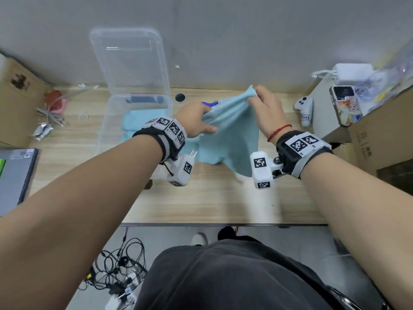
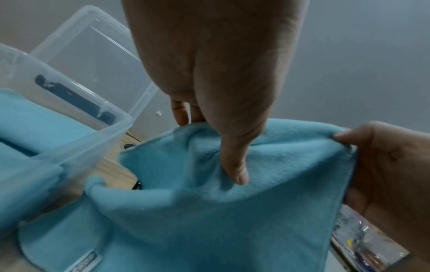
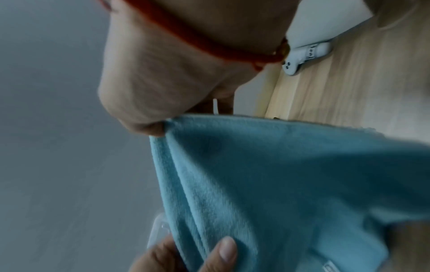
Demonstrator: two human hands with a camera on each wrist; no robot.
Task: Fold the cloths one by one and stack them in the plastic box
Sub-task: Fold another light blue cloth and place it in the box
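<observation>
Both hands, left hand (image 1: 196, 121) and right hand (image 1: 267, 108), pinch blue cloth (image 1: 228, 139) top edge, spreading it above bench (image 1: 212, 198) for folding.

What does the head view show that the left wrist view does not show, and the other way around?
Only the head view shows the phone and the white controller at the table's right, the cardboard boxes, the laptop and floor cables. Only the left wrist view shows the cloth's small label up close and the left thumb pressing into the fabric. Both show the light blue cloth held by the left hand and right hand, and the plastic box with a folded cloth inside.
</observation>
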